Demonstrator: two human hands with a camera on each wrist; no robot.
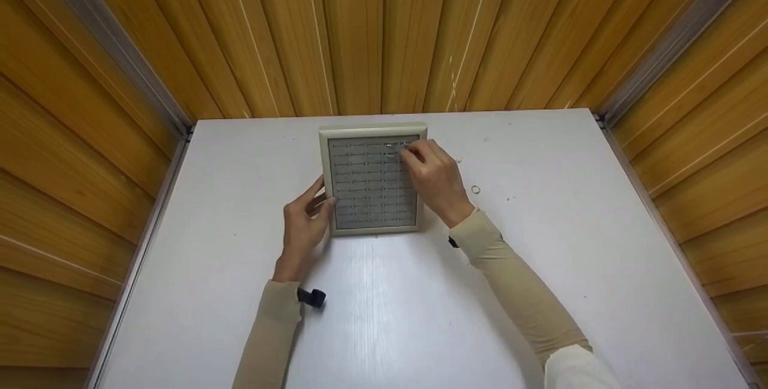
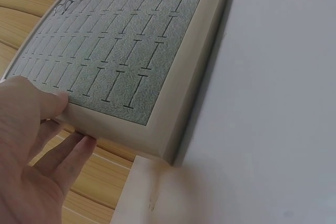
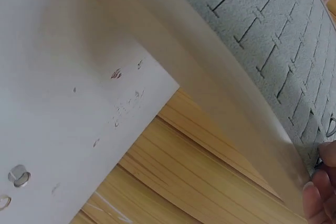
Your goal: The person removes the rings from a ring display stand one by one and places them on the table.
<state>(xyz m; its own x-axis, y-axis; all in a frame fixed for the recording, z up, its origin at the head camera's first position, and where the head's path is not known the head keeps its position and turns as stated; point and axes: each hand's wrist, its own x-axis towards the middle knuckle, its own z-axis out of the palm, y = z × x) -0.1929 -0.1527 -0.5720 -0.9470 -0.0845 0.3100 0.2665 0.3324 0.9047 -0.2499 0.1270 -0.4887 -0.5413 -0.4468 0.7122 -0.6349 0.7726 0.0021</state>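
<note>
We see the left hand (image 1: 303, 221) gripping the slotted tray (image 1: 372, 191), seemingly steadying it; the right hand (image 1: 438, 179) pinches what looks like a ring (image 3: 318, 162).

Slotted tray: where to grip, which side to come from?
Likely the left rim of the slotted tray, coming from the left, thumb on the front, fingers outside: that edge is straight, thick and slot-free, and the left hand holds it there.

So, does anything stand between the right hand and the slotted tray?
Nothing visible does: the right hand is at the upper right of the slotted tray. A ring sits just left of that hand in the head view, and the left hand holds the tray's left edge, out of the way.
</note>
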